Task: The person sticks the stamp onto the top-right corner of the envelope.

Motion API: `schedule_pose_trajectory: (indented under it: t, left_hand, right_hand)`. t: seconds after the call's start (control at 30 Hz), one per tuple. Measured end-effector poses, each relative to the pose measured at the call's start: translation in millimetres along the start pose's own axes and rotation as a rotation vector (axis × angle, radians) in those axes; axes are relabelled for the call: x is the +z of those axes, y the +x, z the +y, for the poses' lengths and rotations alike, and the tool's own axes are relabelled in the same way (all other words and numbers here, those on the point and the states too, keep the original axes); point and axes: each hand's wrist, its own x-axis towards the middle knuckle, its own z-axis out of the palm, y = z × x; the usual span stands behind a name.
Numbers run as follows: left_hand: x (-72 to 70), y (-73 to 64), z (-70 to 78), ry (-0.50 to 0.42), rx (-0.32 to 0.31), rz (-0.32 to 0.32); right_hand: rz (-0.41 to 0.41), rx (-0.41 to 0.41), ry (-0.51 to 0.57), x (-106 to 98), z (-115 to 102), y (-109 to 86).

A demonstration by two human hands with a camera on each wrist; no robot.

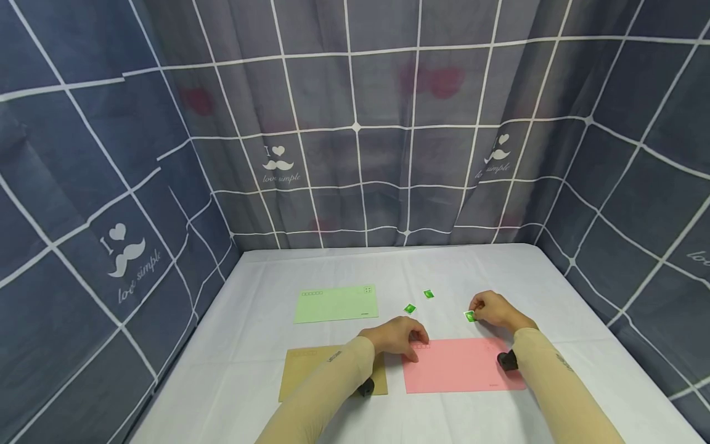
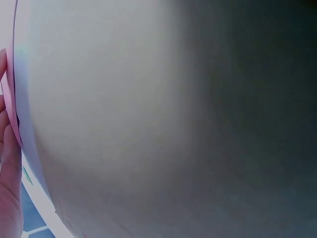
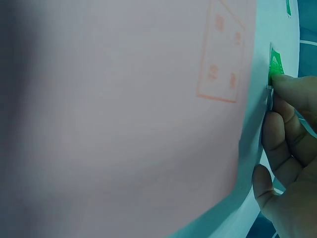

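Taking the pink envelope [image 1: 460, 373] as the middle of a clock, with twelve straight ahead of me, my right hand [image 1: 495, 308] is at one o'clock, just past its far edge. My thumb and forefinger pinch a green stamp [image 1: 469, 316]; I cannot tell whether it touches the white tablecloth [image 1: 222, 370]. My left hand [image 1: 395, 335] is at ten o'clock, thumb and fingers apart, touching the envelope's far left corner.

Two more stamps lie toward eleven o'clock, apart from each other: the nearer stamp [image 1: 410, 308], just beyond my left hand, and the farther stamp [image 1: 429, 294]. A light green envelope [image 1: 336, 305] lies at ten o'clock, farther out than that hand. A tan envelope [image 1: 299, 370] lies at nine, partly covered by my beige left sleeve [image 1: 327, 385]. At twelve hangs a dark curtain [image 1: 383, 154] with white grid lines.
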Motion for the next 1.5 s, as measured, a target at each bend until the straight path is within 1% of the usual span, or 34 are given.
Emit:
schedule_pose_trajectory:
  t: [0.13, 0.37, 0.63, 0.67, 0.73, 0.93, 1.17, 1.3, 1.5]
  left_hand:
    - [0.4, -1.1, 2.2, -0.003, -0.009, -0.002]
    - [0.2, -2.0, 2.4, -0.003, -0.019, -0.003]
    - [-4.1, 1.8, 0.6, 0.006, -0.002, 0.003]
    - [-4.6, 2.1, 0.8, 0.007, -0.001, 0.006]
    - [-4.5, 2.3, 1.4, 0.001, 0.002, 0.006]
    - [-0.6, 1.5, 1.7, -0.027, -0.006, -0.024]
    - [-0.3, 1.6, 2.7, -0.009, -0.02, -0.01]
    - [1.2, 2.0, 3.1, -0.006, -0.025, -0.014]
    - [1.1, 3.5, 4.7, 0.012, -0.026, -0.017]
  right_hand:
    - [0.005, -0.008, -0.008, -0.4, -0.8, -2.0]
    - [0.015, -0.025, 0.016, 0.2, -2.5, -1.8]
    - [0.015, -0.021, 0.055, -3.6, -4.7, 1.0]
    - [0.013, -0.03, 0.061, -4.0, -4.7, 0.9]
    - [0.017, -0.025, 0.075, -4.0, -4.5, 0.3]
    - [0.005, 0.0, 0.103, -1.2, -2.4, -3.2]
    - [0.012, -0.008, 0.129, -1.7, -3.3, -3.8]
    - [0.009, 0.009, 0.14, -0.4, -1.5, -4.5]
    - [0.018, 0.003, 0.159, 0.2, 1.0, -6.6]
